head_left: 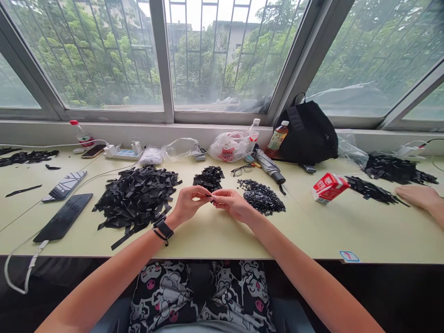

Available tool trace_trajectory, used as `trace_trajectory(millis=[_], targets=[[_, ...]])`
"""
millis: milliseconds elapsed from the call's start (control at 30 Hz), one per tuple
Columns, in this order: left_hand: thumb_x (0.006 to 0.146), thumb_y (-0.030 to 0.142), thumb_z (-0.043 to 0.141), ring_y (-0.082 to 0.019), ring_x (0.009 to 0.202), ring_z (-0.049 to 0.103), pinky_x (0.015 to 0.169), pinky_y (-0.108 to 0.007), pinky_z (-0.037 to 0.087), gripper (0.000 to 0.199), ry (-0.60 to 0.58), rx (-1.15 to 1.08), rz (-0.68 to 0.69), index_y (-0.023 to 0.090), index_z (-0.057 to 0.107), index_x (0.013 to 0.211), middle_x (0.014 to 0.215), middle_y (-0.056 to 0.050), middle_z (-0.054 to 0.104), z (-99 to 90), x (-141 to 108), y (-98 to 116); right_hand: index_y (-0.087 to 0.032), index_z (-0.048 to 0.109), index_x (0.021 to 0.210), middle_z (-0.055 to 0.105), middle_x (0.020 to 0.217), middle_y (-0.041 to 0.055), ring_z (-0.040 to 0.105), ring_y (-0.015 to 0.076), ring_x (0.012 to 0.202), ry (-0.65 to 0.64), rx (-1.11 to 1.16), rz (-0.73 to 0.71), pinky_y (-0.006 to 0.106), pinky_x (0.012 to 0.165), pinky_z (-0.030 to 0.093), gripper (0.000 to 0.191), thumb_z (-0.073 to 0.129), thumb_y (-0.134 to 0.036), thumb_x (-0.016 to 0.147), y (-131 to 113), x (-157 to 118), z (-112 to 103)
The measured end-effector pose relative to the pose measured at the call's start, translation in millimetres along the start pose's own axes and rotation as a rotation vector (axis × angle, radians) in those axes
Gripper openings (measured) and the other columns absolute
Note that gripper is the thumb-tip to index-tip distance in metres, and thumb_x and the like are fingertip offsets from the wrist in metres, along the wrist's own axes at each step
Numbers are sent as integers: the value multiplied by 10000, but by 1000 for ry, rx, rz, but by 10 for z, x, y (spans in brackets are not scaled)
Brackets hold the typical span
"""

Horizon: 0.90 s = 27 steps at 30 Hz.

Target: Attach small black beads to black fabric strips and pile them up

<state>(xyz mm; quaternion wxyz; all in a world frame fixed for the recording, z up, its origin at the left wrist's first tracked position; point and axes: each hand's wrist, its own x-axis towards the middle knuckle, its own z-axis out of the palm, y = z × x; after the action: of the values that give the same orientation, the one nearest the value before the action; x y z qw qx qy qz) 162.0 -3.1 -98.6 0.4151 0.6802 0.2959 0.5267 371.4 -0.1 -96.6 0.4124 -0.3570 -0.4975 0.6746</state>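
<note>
My left hand (187, 203) and my right hand (231, 205) meet above the pale green table (222, 236). Their fingertips pinch a small black piece (210, 197) between them, too small to make out clearly. Just behind my left hand lies a small heap of black strips (208, 178). A large heap of black ribbon strips (135, 199) spreads to its left. Close to my right hand is a pile of small black beads or fasteners (260, 196). Neither hand rests on these piles.
Phones lie at left, with a charger and power strip behind. Along the window stand bottles, a plastic bag, glasses, a folded umbrella and a black bag (307, 134). At right are a red-and-white carton (330, 187), more black strips and another person's hand (418, 196).
</note>
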Motion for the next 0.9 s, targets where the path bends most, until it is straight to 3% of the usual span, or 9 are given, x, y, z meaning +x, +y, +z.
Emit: trace_trajectory(millis=[433, 700, 900], targets=[[860, 400, 794, -198, 800, 750, 790, -353, 650, 256, 75, 151, 74, 187, 742, 991, 914, -68, 774, 4, -15, 42, -198, 827, 900, 749, 823, 42, 642, 150, 739, 9, 6, -62, 322, 770, 494, 267, 913, -367, 712, -60, -26, 59], [839, 457, 800, -200, 749, 740, 749, -344, 642, 285, 75, 186, 15, 196, 737, 936, 839, -49, 768, -8, -27, 62, -215, 825, 890, 745, 825, 45, 637, 167, 754, 39, -58, -93, 332, 757, 501, 294, 914, -412, 692, -60, -36, 106], [902, 435, 737, -192, 761, 739, 784, -345, 637, 247, 26, 203, 25, 199, 734, 973, 847, -50, 768, 18, -40, 85, -206, 813, 880, 718, 801, 38, 611, 161, 758, -1, -76, -99, 320, 754, 492, 295, 904, -427, 707, -55, -29, 109]])
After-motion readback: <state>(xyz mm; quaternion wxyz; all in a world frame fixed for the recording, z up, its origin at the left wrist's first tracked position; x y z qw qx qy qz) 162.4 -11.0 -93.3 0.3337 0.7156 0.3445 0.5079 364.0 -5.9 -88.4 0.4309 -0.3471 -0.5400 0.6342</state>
